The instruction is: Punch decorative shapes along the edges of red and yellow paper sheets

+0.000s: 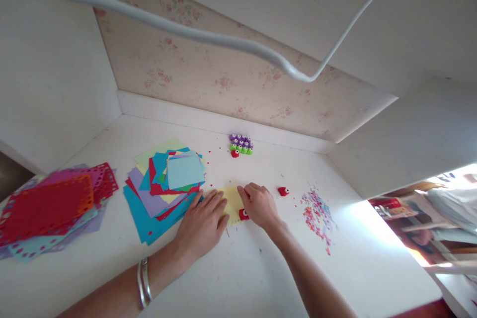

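A pale yellow paper sheet (231, 199) lies on the white table (238, 268) in front of me. My left hand (201, 223) rests flat on the sheet's left edge, fingers stretched out. My right hand (259, 204) is curled over the sheet's right edge, pressing on a small red paper punch (243, 214) that sits on the sheet's near right corner. A second red punch (283, 191) lies just right of my right hand.
A loose stack of coloured paper sheets (164, 184) lies left of my left hand. Punched sheets (48, 208) are piled at the far left. Several purple and green punches (241, 143) stand near the back wall. Confetti scraps (316, 213) are scattered at the right.
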The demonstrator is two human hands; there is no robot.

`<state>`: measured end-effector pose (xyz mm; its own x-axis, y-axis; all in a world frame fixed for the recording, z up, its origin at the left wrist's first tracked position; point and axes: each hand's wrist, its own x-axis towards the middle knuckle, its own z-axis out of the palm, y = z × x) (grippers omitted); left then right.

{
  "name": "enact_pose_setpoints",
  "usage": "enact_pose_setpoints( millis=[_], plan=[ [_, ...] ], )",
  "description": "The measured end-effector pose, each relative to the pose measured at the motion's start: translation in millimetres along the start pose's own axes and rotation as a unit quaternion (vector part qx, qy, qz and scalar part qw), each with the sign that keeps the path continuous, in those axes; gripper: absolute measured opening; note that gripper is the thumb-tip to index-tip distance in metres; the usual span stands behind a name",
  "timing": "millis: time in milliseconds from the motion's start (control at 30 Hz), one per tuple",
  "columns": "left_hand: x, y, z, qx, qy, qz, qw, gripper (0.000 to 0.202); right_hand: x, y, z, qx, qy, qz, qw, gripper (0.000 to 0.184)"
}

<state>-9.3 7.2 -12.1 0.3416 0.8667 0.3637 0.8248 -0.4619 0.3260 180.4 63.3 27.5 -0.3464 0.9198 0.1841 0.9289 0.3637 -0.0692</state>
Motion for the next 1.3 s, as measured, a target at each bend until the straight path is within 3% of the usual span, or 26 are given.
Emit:
enact_pose_setpoints(
  millis=[733, 1100, 1300],
  plan=[
    [2.9, 1.6, -1.5, 0.005, -0.013, -0.005, 1.000, 0.035, 3.4, -7.2, 4.1, -0.072, -0.128, -0.065, 0.987, 0.029],
    [2.2, 0.4, -3.6, -0.002, -0.011, -0.005, 1.000, 0.035, 1.4, 9.7, -7.3, -0.028, -0.140, -0.033, 0.989, 0.035],
    [2.1, -1.4, -1.9, -0.012, -0.007, -0.002, 1.000, 0.035, -16.9, 21.2, -20.5, 0.008, -0.104, 0.038, 0.994, 0.047]
  ],
)
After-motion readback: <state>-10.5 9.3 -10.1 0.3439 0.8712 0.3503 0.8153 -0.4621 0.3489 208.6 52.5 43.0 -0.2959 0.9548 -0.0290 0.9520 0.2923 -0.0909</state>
